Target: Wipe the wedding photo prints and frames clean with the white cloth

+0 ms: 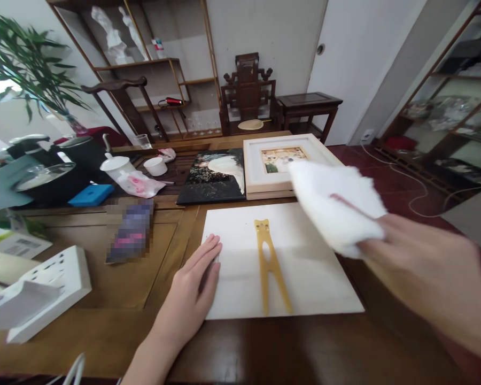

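Observation:
A white board (236, 289) lies flat on the wooden table. On it, roughly in the middle, is a flat yellow piece (266, 256) with a cat-like head, an oval hole and two long legs. My left hand (196, 283) rests with fingers stretched out on the board's left edge, holding nothing. Raised over the board's right side, my right hand (409, 262) is closed around a white paper tissue (328, 198). A thin reddish-brown line shows across the tissue. The hand is blurred by motion, and its fingertips are partly hidden.
Behind the board lie a light-framed picture (316, 147) and a dark picture panel (200, 182). To the left are a white power strip (60, 289), a blue box (91, 195), a white cup (155, 166) and a black pot (52, 187). Chairs and shelves stand beyond the table.

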Motion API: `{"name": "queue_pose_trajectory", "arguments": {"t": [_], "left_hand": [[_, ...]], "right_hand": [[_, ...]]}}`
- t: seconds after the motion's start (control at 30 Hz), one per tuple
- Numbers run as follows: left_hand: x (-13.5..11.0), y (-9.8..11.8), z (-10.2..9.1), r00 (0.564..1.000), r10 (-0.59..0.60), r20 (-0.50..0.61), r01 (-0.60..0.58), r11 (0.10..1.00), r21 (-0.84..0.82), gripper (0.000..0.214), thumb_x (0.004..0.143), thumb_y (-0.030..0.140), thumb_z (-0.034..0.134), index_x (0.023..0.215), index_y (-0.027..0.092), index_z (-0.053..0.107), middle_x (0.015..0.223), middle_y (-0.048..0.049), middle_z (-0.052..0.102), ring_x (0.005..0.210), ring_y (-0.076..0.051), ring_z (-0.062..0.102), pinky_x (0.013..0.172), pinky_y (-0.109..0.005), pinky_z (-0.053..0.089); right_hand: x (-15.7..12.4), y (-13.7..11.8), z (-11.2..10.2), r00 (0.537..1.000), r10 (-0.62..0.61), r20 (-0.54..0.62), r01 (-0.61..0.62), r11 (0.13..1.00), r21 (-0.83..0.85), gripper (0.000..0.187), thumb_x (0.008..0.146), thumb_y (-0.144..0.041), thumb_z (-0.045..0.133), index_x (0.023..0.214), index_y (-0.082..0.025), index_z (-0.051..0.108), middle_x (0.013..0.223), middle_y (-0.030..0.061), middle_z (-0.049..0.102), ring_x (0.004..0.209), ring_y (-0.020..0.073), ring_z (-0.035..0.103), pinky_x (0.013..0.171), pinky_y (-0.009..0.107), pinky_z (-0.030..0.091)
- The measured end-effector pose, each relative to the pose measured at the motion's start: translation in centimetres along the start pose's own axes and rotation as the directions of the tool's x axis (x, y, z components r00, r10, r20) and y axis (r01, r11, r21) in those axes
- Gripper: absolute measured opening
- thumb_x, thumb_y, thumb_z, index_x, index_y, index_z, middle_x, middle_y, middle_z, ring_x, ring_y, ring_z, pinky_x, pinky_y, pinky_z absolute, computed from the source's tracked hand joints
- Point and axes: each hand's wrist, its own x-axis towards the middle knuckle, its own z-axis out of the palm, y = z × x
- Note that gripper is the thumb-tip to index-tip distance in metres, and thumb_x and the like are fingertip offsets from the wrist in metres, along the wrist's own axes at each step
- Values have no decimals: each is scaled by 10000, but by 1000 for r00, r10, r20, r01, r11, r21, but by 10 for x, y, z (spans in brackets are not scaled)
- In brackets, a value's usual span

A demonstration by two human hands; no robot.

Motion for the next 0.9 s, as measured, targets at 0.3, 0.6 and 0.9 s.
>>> {"name": "queue_pose_trajectory", "arguments": {"t": [0.3,0.6,0.9], "left_hand": [[0,0,-1,1000,-15,10,15,1000,-11,356,892,252,461,1218,155,566,1341,-79,527,1274,-218,441,1079,-388,361],[0,1,-1,1000,-19,11,18,1000,15,356,894,262,455,1211,147,571,1333,-84,534,1270,-216,447,1078,-390,357],[0,2,1,1000,-24,12,24,1000,17,354,895,260,451,1218,167,563,1344,-76,524,1275,-221,439,1080,-412,351]], "right_hand": [[22,-38,49,978,-142,152,87,943,321,172,685,-100,539,793,-177,648,1493,82,277,1258,414,314,939,618,314],[24,-43,42,941,-150,302,20,919,394,366,653,-47,479,928,-183,679,1453,97,358,1343,372,229,1038,631,220],[4,-51,21,918,-229,323,49,875,482,428,603,-90,514,983,-215,664,1501,43,265,1371,322,166,1099,557,160]]}}
